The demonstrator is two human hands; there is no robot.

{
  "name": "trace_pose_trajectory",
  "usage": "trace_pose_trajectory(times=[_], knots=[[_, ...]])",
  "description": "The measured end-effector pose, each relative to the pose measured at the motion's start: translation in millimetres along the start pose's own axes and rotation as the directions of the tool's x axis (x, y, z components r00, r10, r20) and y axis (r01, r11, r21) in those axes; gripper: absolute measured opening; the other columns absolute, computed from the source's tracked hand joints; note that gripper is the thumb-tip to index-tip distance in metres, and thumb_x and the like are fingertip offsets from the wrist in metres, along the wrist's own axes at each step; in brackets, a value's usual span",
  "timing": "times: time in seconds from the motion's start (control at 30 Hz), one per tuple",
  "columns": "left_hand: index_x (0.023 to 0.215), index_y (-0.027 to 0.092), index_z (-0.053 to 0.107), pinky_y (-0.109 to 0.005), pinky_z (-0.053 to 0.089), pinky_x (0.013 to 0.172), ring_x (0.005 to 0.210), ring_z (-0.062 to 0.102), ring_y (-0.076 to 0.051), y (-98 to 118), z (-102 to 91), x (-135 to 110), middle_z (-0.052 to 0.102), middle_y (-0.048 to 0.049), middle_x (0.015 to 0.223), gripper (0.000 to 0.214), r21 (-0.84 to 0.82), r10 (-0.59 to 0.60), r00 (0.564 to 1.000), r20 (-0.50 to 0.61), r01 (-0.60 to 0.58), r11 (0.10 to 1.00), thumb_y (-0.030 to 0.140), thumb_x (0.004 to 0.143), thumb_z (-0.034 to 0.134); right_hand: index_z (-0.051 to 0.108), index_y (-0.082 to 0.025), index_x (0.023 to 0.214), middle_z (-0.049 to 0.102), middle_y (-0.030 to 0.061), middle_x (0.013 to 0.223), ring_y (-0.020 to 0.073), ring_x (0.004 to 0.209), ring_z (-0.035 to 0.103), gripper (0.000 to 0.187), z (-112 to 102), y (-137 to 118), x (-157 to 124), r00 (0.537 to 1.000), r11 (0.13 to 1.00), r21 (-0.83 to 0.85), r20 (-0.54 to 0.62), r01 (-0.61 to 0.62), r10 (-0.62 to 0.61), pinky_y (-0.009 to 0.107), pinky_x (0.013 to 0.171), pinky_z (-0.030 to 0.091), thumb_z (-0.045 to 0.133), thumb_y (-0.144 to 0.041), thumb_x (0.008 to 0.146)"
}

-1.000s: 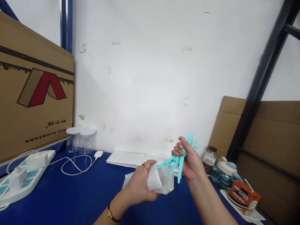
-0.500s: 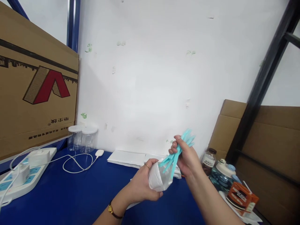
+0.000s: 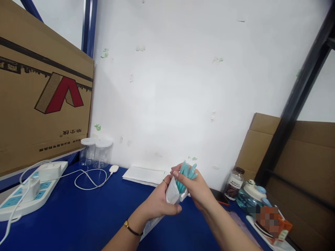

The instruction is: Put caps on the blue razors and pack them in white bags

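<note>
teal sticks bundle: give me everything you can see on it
The teal sticks are a bundle of thin, flat, plastic-looking strips, light turquoise. They stand slightly tilted, lower ends inside the white bag, with only the upper ends showing above its mouth. The right hand grips them at the top; the left hand holds the bag, above the blue table.

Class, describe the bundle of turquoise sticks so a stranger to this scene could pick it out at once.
Above the blue tabletop, before the white wall, two hands meet. The right hand grips the bundle of turquoise sticks, their lower ends inside the white bag held by the left hand. Nothing else is slender and turquoise.
</note>
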State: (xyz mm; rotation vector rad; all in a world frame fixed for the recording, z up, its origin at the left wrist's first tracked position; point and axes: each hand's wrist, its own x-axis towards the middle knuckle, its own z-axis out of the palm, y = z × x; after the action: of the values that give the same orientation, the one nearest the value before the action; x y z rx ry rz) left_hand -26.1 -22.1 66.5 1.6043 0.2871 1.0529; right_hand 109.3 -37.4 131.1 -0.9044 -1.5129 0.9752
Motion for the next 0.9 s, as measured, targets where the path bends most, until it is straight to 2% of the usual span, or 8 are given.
trace_pose_trajectory(times=[0.27,0.37,0.47,0.57,0.67,0.77,0.83,0.9], knots=[[0.125,0.023,0.038,-0.025,0.034,0.071,0.084,0.046,-0.015,-1.7,-9.7,-4.0,0.05,-0.0025,0.1,0.074,0.002,-0.073,0.997,-0.006,0.073,0.997,0.029,0.061,0.075,0.059,-0.022,0.102,0.061,0.0072,0.105,0.0223,0.1,0.053,0.031,-23.3,-18.2,3.6,0.976,0.988,-0.043,0.168,0.145,-0.136,0.035,0.087,0.04,0.055,-0.045,0.081],[0.125,0.022,0.038,-0.026,0.034,0.074,0.087,0.046,-0.017,0.5,-14.5,-6.8,0.05,-0.003,0.102,0.075,-0.07,-0.086,0.996,0.015,0.087,0.994,0.034,0.061,0.075,0.061,-0.023,0.105,0.053,0.0084,0.122,0.0265,0.117,0.043,0.043,-40.2,-24.0,2.1,0.886,0.925,-0.196,0.405,0.326,-0.226,0.039,0.1,0.032,0.067,-0.048,0.07],[0.127,0.022,0.039,-0.032,0.033,0.085,0.101,0.046,-0.022,0.6,-18.4,-9.1,0.051,-0.005,0.111,0.077,-0.191,-0.074,0.993,0.092,0.09,0.977,0.039,0.06,0.074,0.066,-0.022,0.094,0.053,0.0077,0.122,0.025,0.113,0.048,0.035,-49.3,-22.4,1.6,0.802,0.865,-0.305,0.574,0.399,-0.167,0.037,0.097,0.036,0.074,-0.04,0.065],[0.129,0.022,0.039,-0.036,0.03,0.094,0.112,0.042,-0.026,-1.2,-18.9,-7.1,0.051,-0.0064,0.118,0.074,-0.192,-0.064,0.993,0.098,0.082,0.978,0.041,0.065,0.07,0.067,-0.019,0.09,0.065,0.0062,0.098,0.0202,0.093,0.059,0.022,-52.5,-15.2,6.6,0.858,0.829,-0.401,0.486,0.389,-0.168,0.032,0.083,0.046,0.066,-0.036,0.075],[0.132,0.025,0.035,-0.038,0.028,0.098,0.118,0.04,-0.026,-4.8,-19.6,-1.7,0.047,-0.0082,0.126,0.067,-0.051,-0.043,0.998,-0.047,0.04,0.998,0.04,0.074,0.064,0.067,-0.018,0.081,0.067,0.0039,0.078,0.0177,0.074,0.062,0.017,-60.2,-10.8,10.2,0.916,0.748,-0.529,0.213,0.401,-0.341,0.028,0.068,0.05,0.063,-0.034,0.078],[0.131,0.026,0.035,-0.039,0.025,0.1,0.12,0.038,-0.026,-8.9,-23.6,1.9,0.044,-0.01,0.13,0.069,0.121,0.03,0.988,-0.152,-0.012,0.993,0.045,0.072,0.065,0.068,-0.02,0.079,0.069,0.0054,0.083,0.0192,0.078,0.064,0.009,-73.1,-10.5,-6.4,0.8,0.597,-0.647,0.033,0.473,-0.599,0.03,0.07,0.051,0.061,-0.027,0.079],[0.131,0.024,0.037,-0.041,0.025,0.1,0.119,0.04,-0.027,-10.4,-26.4,2.7,0.046,-0.0108,0.127,0.072,0.166,0.067,0.988,-0.141,-0.043,0.985,0.056,0.07,0.062,0.07,-0.023,0.083,0.071,0.0059,0.09,0.0212,0.083,0.065,0.01,-79.1,-5.4,-32.7,0.731,0.475,-0.698,0.1,0.535,-0.675,0.033,0.074,0.052,0.062,-0.021,0.078],[0.128,0.022,0.041,-0.04,0.029,0.097,0.113,0.044,-0.027,-10.9,-27.6,3.0,0.049,-0.0112,0.122,0.07,0.155,0.075,0.989,-0.131,-0.055,0.986,0.065,0.074,0.05,0.069,-0.026,0.095,0.071,0.0057,0.094,0.0236,0.088,0.066,0.022,-79.6,9.6,-66.2,0.746,0.421,-0.674,0.302,0.607,-0.593,0.036,0.077,0.052,0.061,-0.017,0.077]])
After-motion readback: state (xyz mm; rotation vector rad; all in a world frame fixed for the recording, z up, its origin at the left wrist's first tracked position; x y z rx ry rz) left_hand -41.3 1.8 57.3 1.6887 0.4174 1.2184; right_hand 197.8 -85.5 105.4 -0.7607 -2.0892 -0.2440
